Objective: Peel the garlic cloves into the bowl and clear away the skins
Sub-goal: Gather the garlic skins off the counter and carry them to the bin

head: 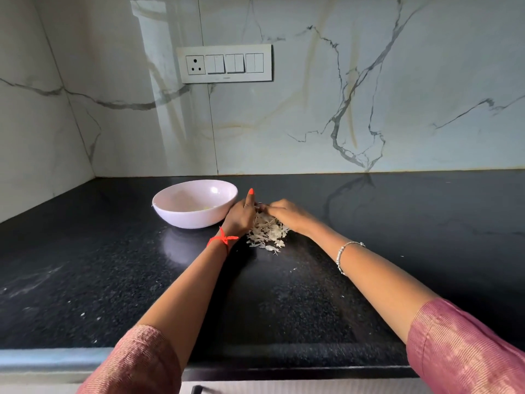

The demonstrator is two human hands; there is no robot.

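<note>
Skins (pixel 267 233) lie heaped on the black bench (pixel 113 265), just right of the white bowl (pixel 193 221), and both hands are at the far edge of the heap. The left hand (pixel 241 216) stands on its side, thumb up, close beside the bowl. The right hand (pixel 284 212) comes in knuckles-up to meet it.

To my eye this is either a last clove being stripped or the start of gathering the skins. A peeled clove would go left into the bowl. Clearing calls for cupping the light flakes without scattering them.

The fingertips are hidden behind the hands, so I cannot tell whether they pinch anything. Pale bits low in the bowl may be peeled cloves (pixel 206 207), too faint to count.
</note>
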